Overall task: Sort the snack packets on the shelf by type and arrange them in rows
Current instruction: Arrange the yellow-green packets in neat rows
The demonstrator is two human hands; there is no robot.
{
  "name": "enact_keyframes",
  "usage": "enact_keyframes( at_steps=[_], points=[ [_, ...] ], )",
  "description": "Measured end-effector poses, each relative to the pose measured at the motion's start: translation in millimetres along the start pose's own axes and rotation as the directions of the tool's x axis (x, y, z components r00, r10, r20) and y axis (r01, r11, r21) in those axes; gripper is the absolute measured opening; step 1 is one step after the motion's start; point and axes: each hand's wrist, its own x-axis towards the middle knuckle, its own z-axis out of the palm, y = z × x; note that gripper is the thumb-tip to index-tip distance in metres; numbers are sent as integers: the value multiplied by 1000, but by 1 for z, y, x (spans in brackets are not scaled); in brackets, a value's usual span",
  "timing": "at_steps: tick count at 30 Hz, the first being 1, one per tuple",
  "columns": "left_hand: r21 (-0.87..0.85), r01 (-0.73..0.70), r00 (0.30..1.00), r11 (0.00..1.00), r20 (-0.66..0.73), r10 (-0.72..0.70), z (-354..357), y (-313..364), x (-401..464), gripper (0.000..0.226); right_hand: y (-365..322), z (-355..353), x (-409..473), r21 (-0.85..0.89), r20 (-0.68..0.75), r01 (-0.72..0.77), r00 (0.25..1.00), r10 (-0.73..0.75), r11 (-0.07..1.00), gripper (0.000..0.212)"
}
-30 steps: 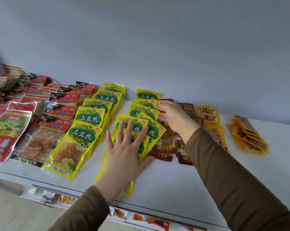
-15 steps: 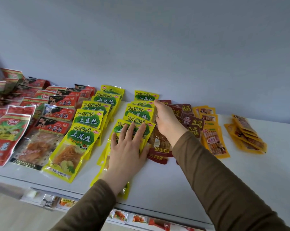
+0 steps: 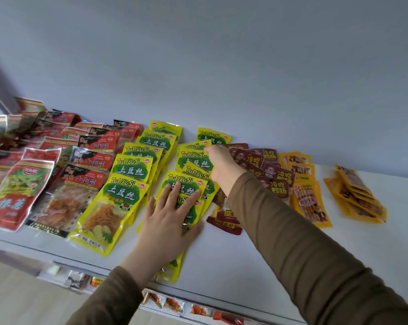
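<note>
Left hand point(image 3: 169, 221) pressed flat, steadying the yellow packets point(image 3: 186, 184); at one o'clock, right hand point(image 3: 219, 165) pinched another, apparently straightening the row.

1. Yellow packets point(image 3: 130, 171), 2 rows mid-shelf: "TuDouSi" in yellow over "土豆丝" in white on a green patch.
2. Front yellow packet point(image 3: 109, 205) of the left row: a small black tag reading "NEW"; the finer print is too small to read.
3. Red-and-black packets point(image 3: 90, 160), just left of the yellow packets: "小面筋" in white.
4. Big red packet point(image 3: 15, 195), further left of the yellow packets: "一根葱" in white.
5. Maroon packets point(image 3: 277, 181), just right of the yellow packets: "冷吃鸭肠" in yellow.
6. Orange packets point(image 3: 309, 200), right of the maroon ones: label too small to read.
</note>
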Motion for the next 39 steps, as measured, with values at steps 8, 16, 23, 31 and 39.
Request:
enact_keyframes(
  at_steps=[8,16,23,31,39],
  points=[
    [42,-33,999,999,34,31,-8,-13,0,75,6,9,14,-69,-140,44,989,-54,997,53],
    [23,34,999,999,30,-34,-9,-12,1,76,6,12,7,-25,64,77,995,-75,997,61],
    [-204,34,979,978,-192,-74,-29,-27,-31,80,9,-40,-22,-441,225,524,850,-476,729,43],
    [-60,-16,997,998,-72,11,-7,-22,-62,85,37,-47,-39,-856,419,515,744,-521,47,51],
    [-86,-37,996,996,-80,30,-3,-23,-60,80,33,-25,-28,-788,367,593,672,-644,169,17]
  ],
)
